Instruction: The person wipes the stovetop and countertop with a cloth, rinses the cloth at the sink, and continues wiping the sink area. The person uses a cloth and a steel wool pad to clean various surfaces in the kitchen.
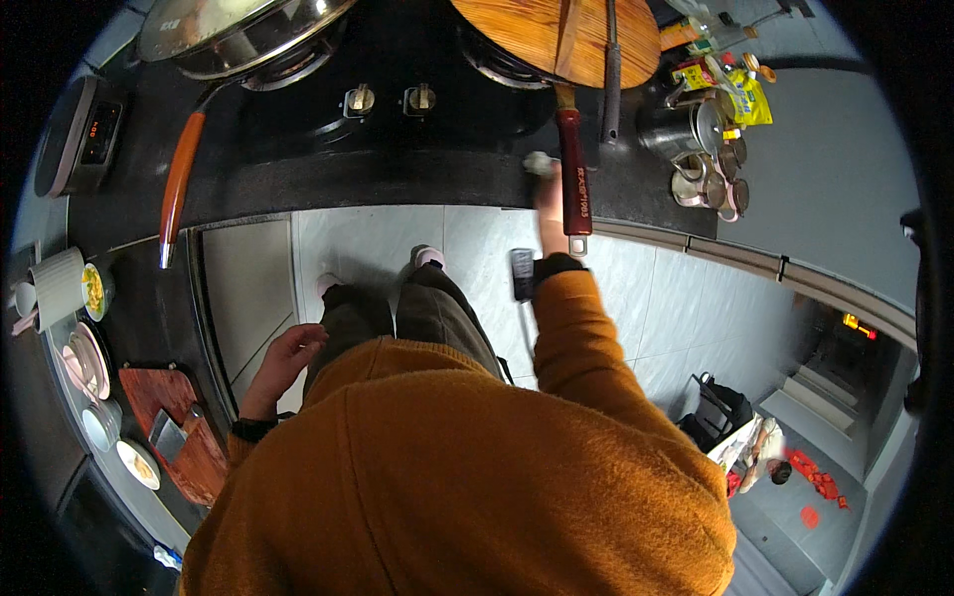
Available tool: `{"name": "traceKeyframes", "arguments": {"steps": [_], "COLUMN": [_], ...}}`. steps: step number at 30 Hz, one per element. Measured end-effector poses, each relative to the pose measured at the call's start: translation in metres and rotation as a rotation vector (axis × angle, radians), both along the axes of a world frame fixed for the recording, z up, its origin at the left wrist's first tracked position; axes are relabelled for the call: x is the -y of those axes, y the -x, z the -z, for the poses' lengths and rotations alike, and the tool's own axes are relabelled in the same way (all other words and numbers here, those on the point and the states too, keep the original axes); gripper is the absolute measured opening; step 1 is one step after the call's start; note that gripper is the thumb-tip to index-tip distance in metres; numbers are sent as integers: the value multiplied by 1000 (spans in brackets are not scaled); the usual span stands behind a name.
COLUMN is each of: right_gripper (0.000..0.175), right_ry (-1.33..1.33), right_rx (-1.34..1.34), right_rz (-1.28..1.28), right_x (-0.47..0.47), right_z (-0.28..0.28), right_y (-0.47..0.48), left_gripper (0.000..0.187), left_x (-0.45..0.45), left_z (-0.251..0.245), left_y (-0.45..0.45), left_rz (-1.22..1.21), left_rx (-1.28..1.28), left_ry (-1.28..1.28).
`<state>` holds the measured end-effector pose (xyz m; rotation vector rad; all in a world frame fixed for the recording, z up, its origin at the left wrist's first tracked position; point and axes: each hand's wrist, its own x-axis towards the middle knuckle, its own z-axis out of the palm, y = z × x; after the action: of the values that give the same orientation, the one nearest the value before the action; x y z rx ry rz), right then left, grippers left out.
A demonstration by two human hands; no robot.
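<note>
My right hand [550, 195] reaches over the front edge of the black counter [447, 175], partly hidden by the dark red handle [574, 175] of a pan. A crumpled pale cloth [538, 163] shows at its fingertips, and the hand looks closed on it, though blurred. A round wooden lid [507, 30] covers that pan, with a spatula and a grey-handled utensil [611, 89] lying across it. My left hand [287, 365] hangs at my side, fingers loosely curled, holding nothing visible.
A lidded wok [246, 37] stands on the left burner, its orange handle [181, 179] jutting over the counter edge. Metal pot [674, 128] and jars stand at right. A cleaver [168, 438] lies on a red-brown cutting board [138, 387] at left, near bowls. Another person [764, 451] is far right.
</note>
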<state>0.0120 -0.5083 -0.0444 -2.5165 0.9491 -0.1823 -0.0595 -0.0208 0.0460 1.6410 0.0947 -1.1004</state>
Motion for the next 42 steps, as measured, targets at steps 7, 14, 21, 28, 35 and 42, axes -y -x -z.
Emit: {"name": "traceKeyframes", "arguments": {"steps": [7,14,21,28,35,42], "right_gripper": [23,20,15,12,30,33], "right_ry": [132,127,69,41,276,93], "right_rx": [242,84,165,117,-4,44], "right_rz": [-717,-220,107,-537,-145,-440], "right_x": [-219,-61,-56,-260,-99,-212], "right_z": [21,16,13,17,6,4], "right_y": [-80,-14,-13,-41,12,-23], "left_gripper": [24,26,26,27,27,27], "left_x": [-33,-52,-78,-86,-100,-106], "left_z": [-2,6,5,2,8,8], "left_y": [-3,-8,2,-6,-5,-2], "left_rz": [-18,13,-67,2,-41,-74], "left_rx": [51,59,4,25,16,48], "left_ry": [-79,-110,-84,-127,-41,-58]}}
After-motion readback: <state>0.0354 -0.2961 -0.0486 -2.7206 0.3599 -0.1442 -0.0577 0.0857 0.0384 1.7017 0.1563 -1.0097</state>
